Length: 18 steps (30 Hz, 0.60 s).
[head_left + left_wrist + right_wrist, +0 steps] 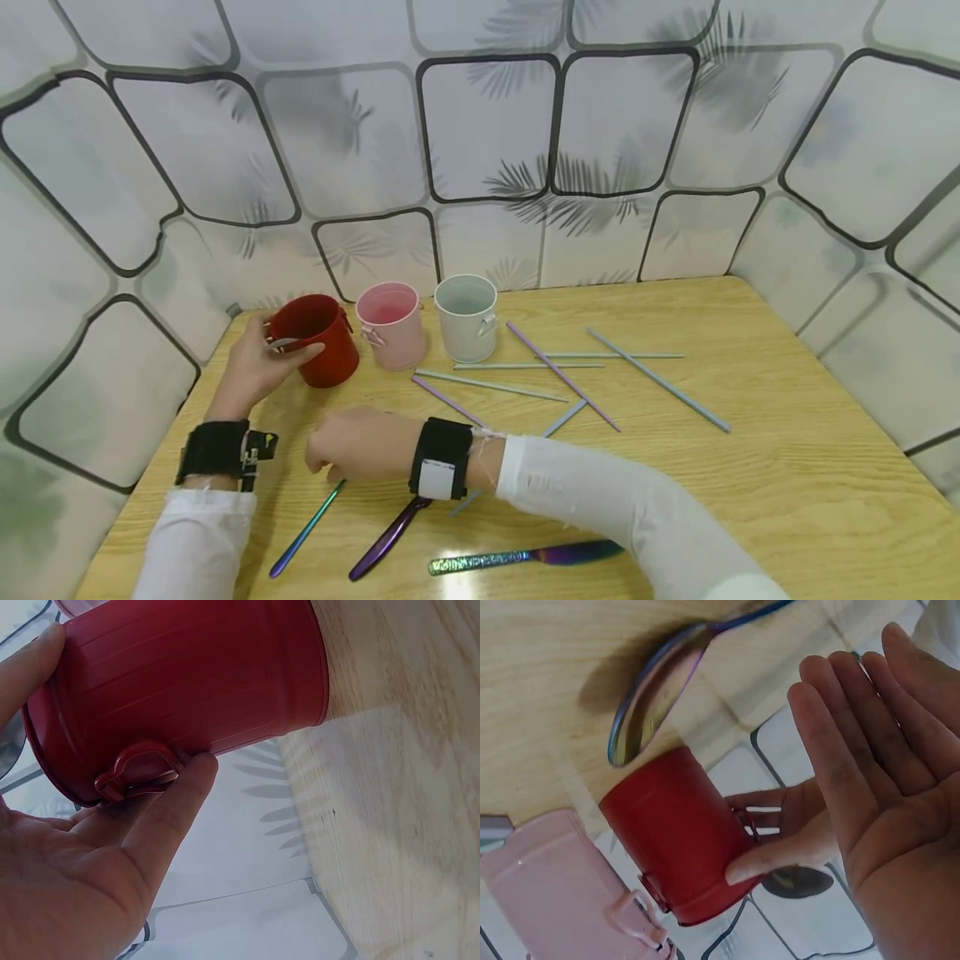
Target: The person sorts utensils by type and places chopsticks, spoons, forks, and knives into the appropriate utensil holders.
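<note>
The small red ribbed metal bucket [318, 337] stands at the wooden table's [750, 500] far left corner. It looks light, rigid, and smooth-walled, best steadied around its body. The left hand [258, 367] cups it; the right hand [870, 780] hovers open-fingered, holding nothing.

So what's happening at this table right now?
A person sits at a wooden table. Their left hand holds a red cup, thumb against its side. The right hand hovers open over iridescent cutlery: a spoon, a thin utensil and a knife. A pink cup and a white cup stand beside the red one, with thin sticks scattered to the right.
</note>
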Each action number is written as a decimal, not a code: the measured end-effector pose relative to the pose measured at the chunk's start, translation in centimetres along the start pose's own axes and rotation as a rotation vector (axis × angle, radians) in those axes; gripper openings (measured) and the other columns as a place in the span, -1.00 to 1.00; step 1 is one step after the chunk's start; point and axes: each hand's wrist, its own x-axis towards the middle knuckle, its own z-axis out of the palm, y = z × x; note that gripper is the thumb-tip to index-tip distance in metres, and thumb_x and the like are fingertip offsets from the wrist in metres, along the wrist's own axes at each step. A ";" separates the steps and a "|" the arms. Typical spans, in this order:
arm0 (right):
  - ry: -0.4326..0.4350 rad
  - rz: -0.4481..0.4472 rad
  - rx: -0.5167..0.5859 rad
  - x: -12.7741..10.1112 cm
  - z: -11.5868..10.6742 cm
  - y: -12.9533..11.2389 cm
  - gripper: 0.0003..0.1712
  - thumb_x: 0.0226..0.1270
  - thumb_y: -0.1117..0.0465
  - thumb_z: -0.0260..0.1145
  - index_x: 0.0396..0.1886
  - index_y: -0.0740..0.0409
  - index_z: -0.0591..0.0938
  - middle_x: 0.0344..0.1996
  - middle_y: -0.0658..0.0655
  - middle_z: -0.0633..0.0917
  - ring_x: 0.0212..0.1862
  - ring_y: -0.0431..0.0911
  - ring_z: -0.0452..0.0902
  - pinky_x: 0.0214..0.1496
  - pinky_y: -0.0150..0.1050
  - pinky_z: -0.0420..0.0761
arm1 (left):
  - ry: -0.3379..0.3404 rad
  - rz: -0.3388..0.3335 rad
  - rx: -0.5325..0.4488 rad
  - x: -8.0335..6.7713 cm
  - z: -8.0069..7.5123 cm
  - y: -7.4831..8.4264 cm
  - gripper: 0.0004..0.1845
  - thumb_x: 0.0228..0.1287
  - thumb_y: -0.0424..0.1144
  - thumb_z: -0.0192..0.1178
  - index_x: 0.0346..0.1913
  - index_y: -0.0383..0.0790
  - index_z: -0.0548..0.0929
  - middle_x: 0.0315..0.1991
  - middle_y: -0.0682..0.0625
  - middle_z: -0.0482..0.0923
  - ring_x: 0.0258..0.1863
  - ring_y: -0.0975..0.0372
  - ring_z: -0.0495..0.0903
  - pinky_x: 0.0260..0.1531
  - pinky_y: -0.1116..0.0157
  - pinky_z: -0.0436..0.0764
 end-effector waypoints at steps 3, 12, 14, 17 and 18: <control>-0.025 -0.018 0.009 -0.1 0.5 -0.1 -0.72 0.38 0.10 0.46 0.05 -0.01 0.77 -0.07 -0.16 0.75 -0.01 -0.33 0.60 -0.01 -0.59 0.51 | 0.000 -0.001 0.005 0.0 0.1 0.0 -0.07 0.31 0.00 0.44 0.46 -0.49 0.18 0.36 -0.48 0.35 0.31 -0.31 0.39 0.22 -0.28 0.46; -0.058 -0.016 0.037 0.5 1.8 -0.2 -0.83 0.35 0.14 0.50 -0.10 -0.04 0.78 -0.26 -0.20 0.70 -0.18 -0.37 0.52 -0.17 -0.61 0.46 | -0.001 -0.004 0.000 -0.1 0.0 0.0 -0.05 0.31 0.01 0.44 0.47 -0.50 0.17 0.37 -0.49 0.35 0.32 -0.32 0.38 0.22 -0.28 0.47; -0.057 -0.014 0.035 0.5 2.0 -0.2 -0.87 0.34 0.15 0.51 -0.15 -0.05 0.78 -0.31 -0.21 0.68 -0.21 -0.37 0.50 -0.21 -0.60 0.45 | 0.000 0.001 -0.002 0.0 0.0 -0.1 -0.06 0.31 0.01 0.44 0.46 -0.50 0.17 0.37 -0.49 0.35 0.31 -0.31 0.39 0.21 -0.28 0.47; -0.054 -0.012 0.032 0.6 2.1 -0.2 -0.90 0.33 0.17 0.51 -0.19 -0.05 0.77 -0.33 -0.20 0.66 -0.22 -0.37 0.49 -0.22 -0.59 0.44 | 0.002 0.006 -0.011 -0.1 0.0 -0.2 -0.06 0.31 0.00 0.43 0.47 -0.50 0.17 0.37 -0.48 0.35 0.31 -0.31 0.39 0.21 -0.27 0.49; -0.051 -0.013 0.033 0.6 2.1 -0.2 -0.91 0.33 0.17 0.51 -0.21 -0.05 0.76 -0.33 -0.20 0.66 -0.22 -0.37 0.48 -0.22 -0.59 0.44 | 0.003 0.006 -0.014 -0.1 0.0 -0.2 -0.06 0.32 0.00 0.43 0.47 -0.50 0.17 0.37 -0.48 0.35 0.31 -0.30 0.40 0.21 -0.26 0.49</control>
